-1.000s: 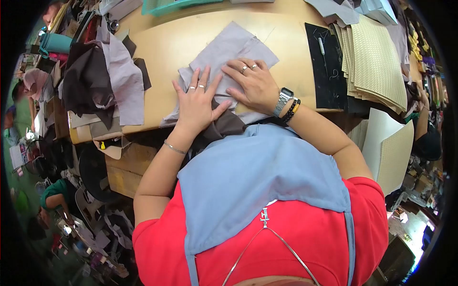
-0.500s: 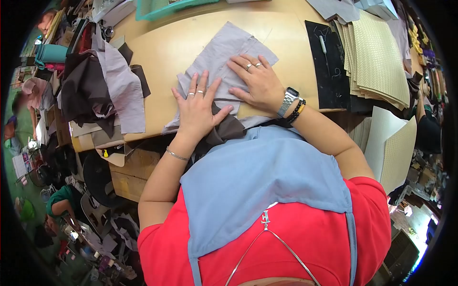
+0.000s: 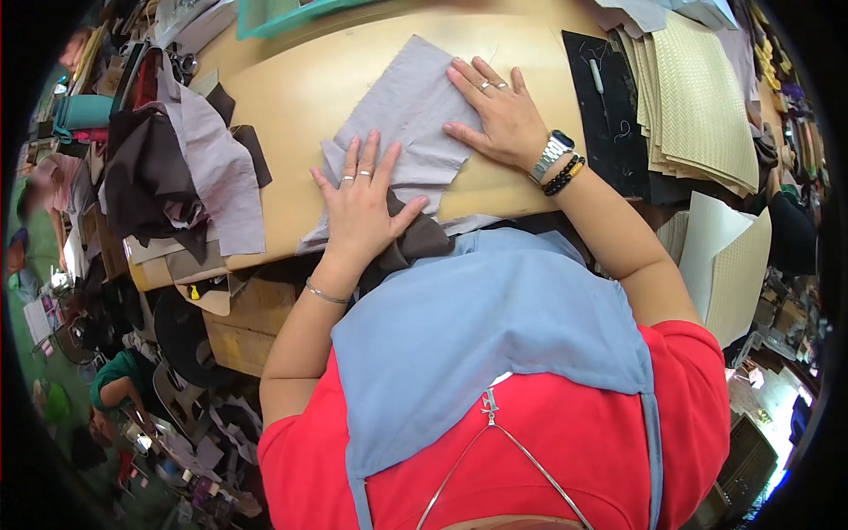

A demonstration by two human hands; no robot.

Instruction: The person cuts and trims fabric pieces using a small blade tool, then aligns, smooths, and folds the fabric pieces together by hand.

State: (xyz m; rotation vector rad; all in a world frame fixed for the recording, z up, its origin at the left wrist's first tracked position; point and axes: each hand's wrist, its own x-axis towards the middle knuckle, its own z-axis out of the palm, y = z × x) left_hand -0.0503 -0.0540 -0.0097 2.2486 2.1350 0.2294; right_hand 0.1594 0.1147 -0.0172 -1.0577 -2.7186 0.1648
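Observation:
A piece of light grey-lilac fabric (image 3: 411, 102) lies spread on the pale wooden table (image 3: 305, 102). My left hand (image 3: 360, 199) rests on its lower left part, palm down with the fingers spread. Along the right edge of the fabric lies my right hand (image 3: 505, 119), fingers stretched out and slightly apart, with the fingertips by the upper right edge. Dark brown cloth (image 3: 417, 240) hangs at the table's front edge beside my left hand, partly hidden by it and by the blue apron (image 3: 486, 309).
To the left is a heap of dark brown cloth (image 3: 146, 181) and grey-lilac cloth (image 3: 234, 194). A black mat (image 3: 618, 159) holds a white-handled tool (image 3: 596, 77). Textured cream sheets (image 3: 698, 102) are stacked at the right. A teal tray (image 3: 283, 16) stands at the back. People work on both sides.
My right hand has slid right and slightly up, toward the fabric's edge. The fabric's right corner no longer sticks out beneath that hand. My left hand stays nearly in place.

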